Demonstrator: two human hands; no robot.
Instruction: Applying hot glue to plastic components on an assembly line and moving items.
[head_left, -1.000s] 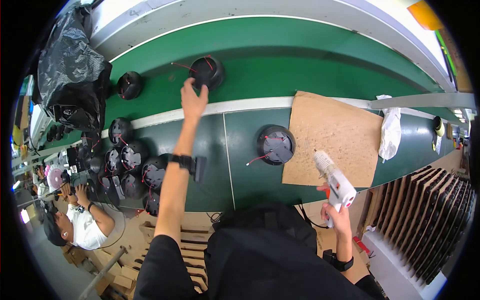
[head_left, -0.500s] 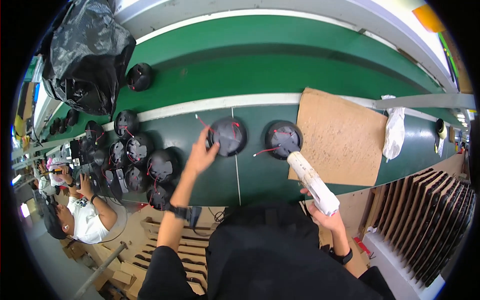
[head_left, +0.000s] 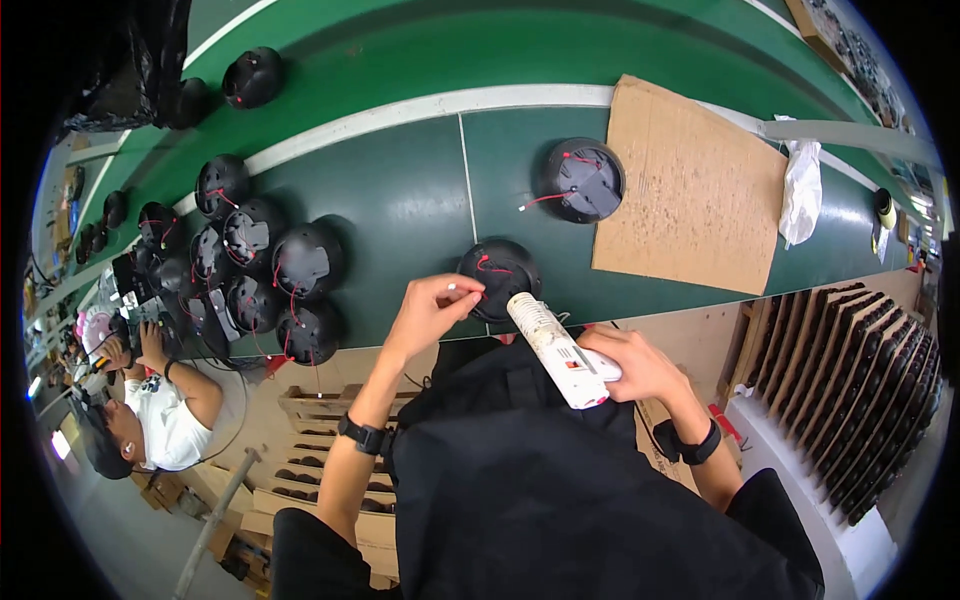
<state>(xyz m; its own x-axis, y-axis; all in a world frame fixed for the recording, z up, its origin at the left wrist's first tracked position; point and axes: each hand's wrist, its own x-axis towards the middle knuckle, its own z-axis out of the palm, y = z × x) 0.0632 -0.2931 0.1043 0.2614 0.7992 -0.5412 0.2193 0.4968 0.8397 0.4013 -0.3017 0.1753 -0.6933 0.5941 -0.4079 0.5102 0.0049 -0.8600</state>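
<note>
A round black plastic housing [head_left: 497, 266] with red wires in its hollow lies close to my body at the table's near edge. Beside it my left hand [head_left: 432, 318] pinches the small white connector [head_left: 452, 287] of its red wire. My right hand [head_left: 640, 362] grips the handle of a white heat gun [head_left: 555, 355], whose wide, stained nozzle points at the near rim of the housing and covers part of it. Farther back to the right sits a second black housing [head_left: 583, 182], its red wire lying out on the table.
Several black housings with red wires [head_left: 307, 262] cluster on the left of the green table [head_left: 400, 190]. Cardboard [head_left: 690, 190] and a white plastic bag [head_left: 801, 195] lie right. A person in white [head_left: 180, 420] works at far left. Racked dark parts [head_left: 850, 390] stand lower right.
The housing by my left hand has come nearer to my body. My left fingers have closed on its wire connector. The heat gun has swung left toward it. The whole view has shifted.
</note>
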